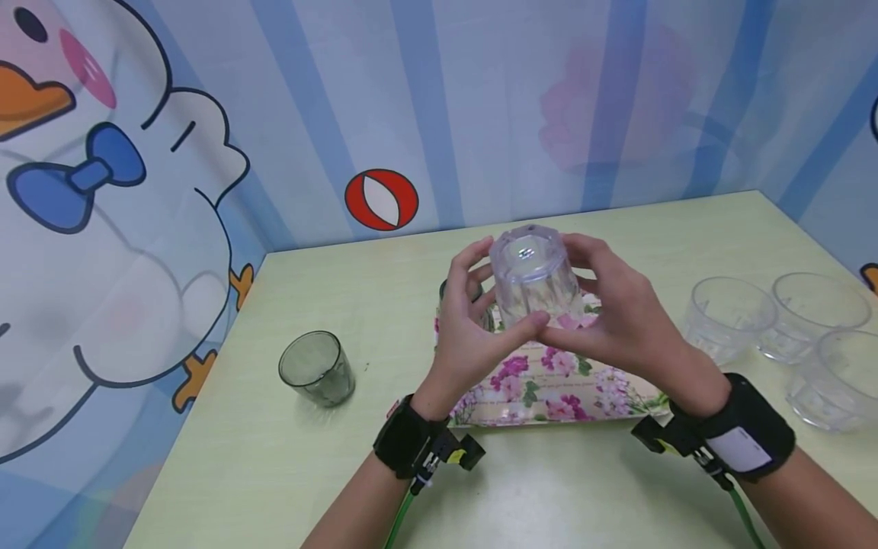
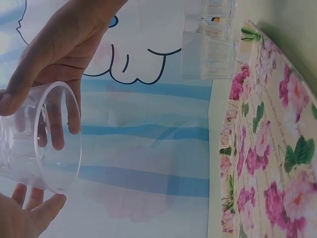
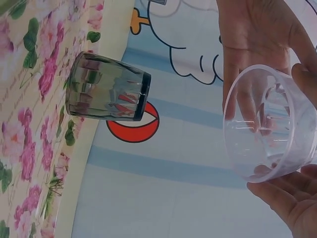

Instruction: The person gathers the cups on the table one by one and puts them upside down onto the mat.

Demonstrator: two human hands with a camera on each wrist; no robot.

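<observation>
Both hands hold one clear faceted plastic cup (image 1: 533, 280) in the air, its base turned toward me and its mouth facing down and away. My left hand (image 1: 473, 305) grips its left side with thumb below and fingers above. From the right, my right hand (image 1: 597, 297) grips it the same way. The cup (image 2: 44, 139) hangs above a floral mat (image 1: 549, 389). In the right wrist view the cup's open mouth (image 3: 270, 124) shows empty. A dark smoky cup (image 3: 106, 94) stands on the mat, mostly hidden behind my left hand in the head view.
A second dark smoky cup (image 1: 317, 368) stands on the pale green table (image 1: 274, 473) to the left. Three clear cups (image 1: 730, 316) (image 1: 816, 311) (image 1: 838, 379) stand grouped at the right edge. Cartoon-printed walls close off the back and left.
</observation>
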